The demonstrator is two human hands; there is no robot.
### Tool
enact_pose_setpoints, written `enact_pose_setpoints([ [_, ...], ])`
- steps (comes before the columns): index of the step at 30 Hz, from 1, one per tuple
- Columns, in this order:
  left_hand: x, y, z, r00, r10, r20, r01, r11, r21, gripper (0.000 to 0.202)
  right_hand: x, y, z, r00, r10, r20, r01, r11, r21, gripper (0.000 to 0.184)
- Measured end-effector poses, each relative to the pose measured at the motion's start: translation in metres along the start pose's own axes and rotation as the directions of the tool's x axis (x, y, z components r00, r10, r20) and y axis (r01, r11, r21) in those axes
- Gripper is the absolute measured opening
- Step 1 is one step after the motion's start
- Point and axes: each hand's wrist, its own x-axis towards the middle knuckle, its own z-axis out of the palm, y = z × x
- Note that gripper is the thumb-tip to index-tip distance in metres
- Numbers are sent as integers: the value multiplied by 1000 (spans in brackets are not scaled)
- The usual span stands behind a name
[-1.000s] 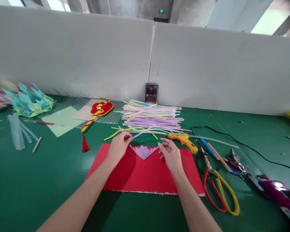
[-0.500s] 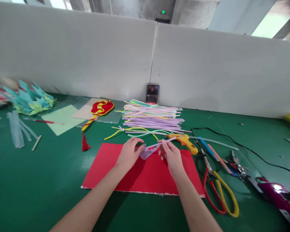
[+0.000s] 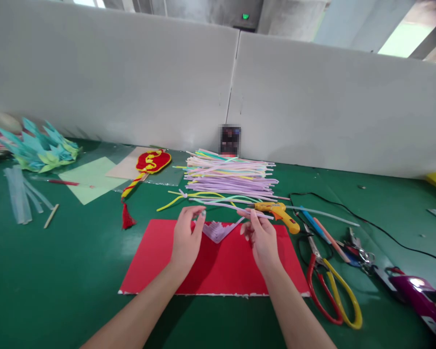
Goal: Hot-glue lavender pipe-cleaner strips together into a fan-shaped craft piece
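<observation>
A small purple V-shaped piece of pipe cleaners [image 3: 217, 233], with a stepped upper edge, is over the red board [image 3: 221, 271]. My left hand [image 3: 187, 237] is curled round its left end, with the thumb raised and the other fingertips partly hidden. A loose purple pipe cleaner [image 3: 223, 205] slants above the piece, its right part pinched in my right hand [image 3: 262, 237]. One purple strand runs from the V up to the right-hand fingers. Just behind both hands lies a pile of pastel pipe cleaners [image 3: 232, 174].
On the right are a yellow glue gun [image 3: 278, 213], red-and-yellow-handled scissors [image 3: 330, 286], pliers [image 3: 355, 242] and a purple tool [image 3: 417, 293]. A red fan-shaped ornament [image 3: 153, 162], green paper [image 3: 92, 179] and a teal folded-paper piece [image 3: 43, 148] lie left. A white partition [image 3: 131, 82] stands behind.
The loose pipe cleaner has lifted off the V-shaped piece and now tilts down to the right. My left hand has drawn slightly left, its thumb no longer pressing the strand.
</observation>
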Motion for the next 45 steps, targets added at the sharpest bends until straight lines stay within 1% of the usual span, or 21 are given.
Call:
enact_pose_setpoints([
  [1, -2, 3, 2, 997, -53, 62, 58, 995, -78, 22, -1, 0, 1, 1000, 5, 19, -5, 1000, -2, 31],
  [2, -3, 5, 4, 981, -115, 155, 141, 976, -166, 22, -2, 0, 1, 999, 14, 43, -13, 1000, -9, 31],
  [3, -4, 7, 6, 953, -171, 249, 232, 943, -241, 23, -3, 0, 2, 997, 26, 71, -24, 999, -21, 30],
  [4, -5, 8, 7, 924, -214, 318, 310, 905, -291, 24, -5, 1, 3, 994, 39, 101, -36, 999, -36, 30],
  [5, -5, 9, 9, 899, -225, 375, 356, 876, -326, 27, -6, 1, 3, 990, 54, 131, -47, 997, -54, 29],
  [8, -5, 10, 10, 908, -236, 347, 362, 857, -367, 19, -8, 3, 5, 976, 90, 198, -68, 991, -116, 28],
  [10, -4, 10, 9, 917, -265, 300, 368, 853, -371, 14, -9, 4, 6, 970, 96, 222, -64, 987, -146, 29],
  [13, -3, 9, 7, 916, -305, 261, 392, 818, -421, 14, -11, 4, 7, 964, 99, 246, -56, 983, -174, 29],
  [15, -3, 9, 7, 912, -317, 260, 405, 795, -452, 14, -11, 3, 7, 962, 90, 256, -42, 981, -189, 27],
  [18, -3, 9, 7, 903, -326, 281, 424, 783, -456, 13, -12, 0, 6, 962, 58, 265, 6, 972, -235, 22],
  [21, -3, 12, 6, 906, -314, 285, 415, 790, -450, 13, -11, -2, 5, 969, 11, 246, 54, 965, -255, 19],
  [23, -4, 14, 6, 908, -304, 289, 408, 800, -441, 13, -11, -2, 5, 975, -4, 221, 59, 969, -241, 19],
  [27, -5, 15, 7, 895, -311, 320, 431, 789, -438, 17, -10, -2, 5, 981, 32, 190, 9, 978, -210, 22],
  [30, -5, 13, 8, 886, -316, 339, 448, 774, -448, 17, -11, -3, 7, 984, 53, 170, -15, 976, -219, 24],
  [34, -4, 10, 8, 889, -302, 344, 433, 799, -418, 14, -12, -5, 8, 988, 53, 148, -17, 972, -232, 24],
  [38, -3, 10, 7, 883, -312, 352, 440, 811, -386, 11, -12, -4, 8, 989, 61, 132, -29, 972, -232, 25],
  [45, -3, 13, 6, 893, -293, 341, 414, 832, -369, 9, -10, -1, 6, 988, 69, 136, -39, 977, -210, 25],
])
